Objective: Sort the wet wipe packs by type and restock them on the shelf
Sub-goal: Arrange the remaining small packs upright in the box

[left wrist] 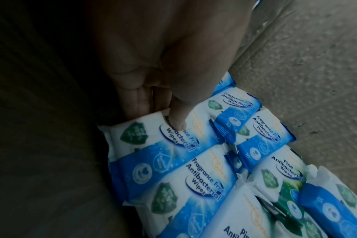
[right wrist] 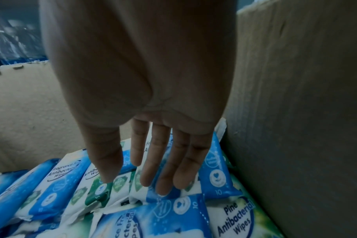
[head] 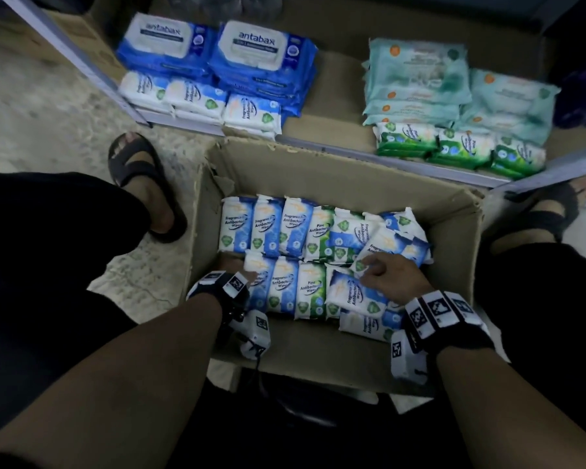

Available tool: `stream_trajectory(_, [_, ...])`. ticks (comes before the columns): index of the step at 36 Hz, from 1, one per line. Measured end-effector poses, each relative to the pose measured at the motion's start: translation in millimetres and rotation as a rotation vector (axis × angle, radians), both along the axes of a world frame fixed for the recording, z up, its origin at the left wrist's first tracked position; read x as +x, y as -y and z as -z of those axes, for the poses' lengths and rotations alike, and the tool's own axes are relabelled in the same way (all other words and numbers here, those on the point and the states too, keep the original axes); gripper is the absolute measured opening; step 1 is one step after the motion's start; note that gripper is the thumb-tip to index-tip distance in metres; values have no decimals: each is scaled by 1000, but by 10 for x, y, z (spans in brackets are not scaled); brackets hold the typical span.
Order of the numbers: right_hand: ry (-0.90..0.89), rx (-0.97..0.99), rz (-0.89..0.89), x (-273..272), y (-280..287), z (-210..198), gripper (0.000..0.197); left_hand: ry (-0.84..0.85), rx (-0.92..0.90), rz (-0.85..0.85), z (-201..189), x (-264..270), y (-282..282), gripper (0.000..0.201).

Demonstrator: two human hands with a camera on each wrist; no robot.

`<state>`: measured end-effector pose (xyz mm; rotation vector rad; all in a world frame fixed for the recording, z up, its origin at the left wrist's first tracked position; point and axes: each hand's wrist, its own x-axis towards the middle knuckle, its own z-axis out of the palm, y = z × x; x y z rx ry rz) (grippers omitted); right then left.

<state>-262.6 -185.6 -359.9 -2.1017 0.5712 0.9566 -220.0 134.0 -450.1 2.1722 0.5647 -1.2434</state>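
Hands in the carton of wipes

Left hand (left wrist: pixel 153 90) pinches a blue Fragrance Free pack (left wrist: pixel 163 141) at the cardboard box (head: pixel 454 211) wall, thumb on top. Right hand (right wrist: pixel 153 136) hovers spread over loose packs (right wrist: pixel 169 209). Beyond, sorted stacks (head: pixel 251 113) lie on the shelf (head: pixel 335 143).

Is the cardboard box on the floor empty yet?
No. The cardboard box still holds many wipe packs, blue and green mixed; both hands, left and right, reach in.

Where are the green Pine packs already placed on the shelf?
In the head view the shelved Pine packs form a front row at the shelf's right end, directly before the teal packs, beyond the box's far right corner.
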Motion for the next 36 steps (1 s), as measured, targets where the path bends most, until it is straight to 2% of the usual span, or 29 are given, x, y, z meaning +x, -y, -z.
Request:
stream_trajectory(4, [0, -122, -49, 11, -26, 47, 19, -21, 41, 87, -89, 34, 66, 51])
stream_trajectory(6, [4, -179, -37, 16, -26, 30, 27, 52, 144, 155, -150, 75, 129, 50])
stream_trajectory(8, [1, -234, -34, 17, -2, 17, 32, 103, 228, 214, -234, 104, 235, 44])
stream_trajectory(11, [31, -289, 2, 15, 62, 4, 28, 91, 229, 309, -572, 211, 459, 16])
stream_trajectory(14, [126, -351, 66, 2, 111, -43, 20, 133, 252, 488, -789, 299, 647, 12])
stream_trajectory(16, [195, -376, 94, -11, 129, -80, 22, 126, 248, 503, -795, 350, 793, 18])
stream_trajectory(18, [269, -375, 92, -18, 147, -99, 30, 69, 161, 502, -710, 361, 967, 23])
stream_trajectory(20, [346, -377, 55, -35, 158, -112, 37, 2, 121, 469, -570, 319, 1150, 36])
stream_trajectory(22, [383, -410, -19, -54, 175, -110, 42, 7, 63, 450, -456, 253, 1317, 41])
stream_trajectory(26, [304, -433, -147, -63, 191, -134, 55, -159, -81, 598, -404, 159, 1535, 51])
stream_trajectory(28, [278, -381, -165, -50, 175, -135, 59, -199, -133, 591, -426, 125, 1586, 52])
stream_trajectory(32, [246, -385, -196, -35, 136, -103, 52, -209, -86, 599, -395, 20, 1625, 51])
stream_trajectory(35, [236, -457, -185, -9, 116, -90, 47, -180, -110, 499, -358, -14, 1644, 40])
stream_trajectory(36, [244, -465, -164, 6, 113, -87, 49, -172, -111, 455, -345, -16, 1648, 41])
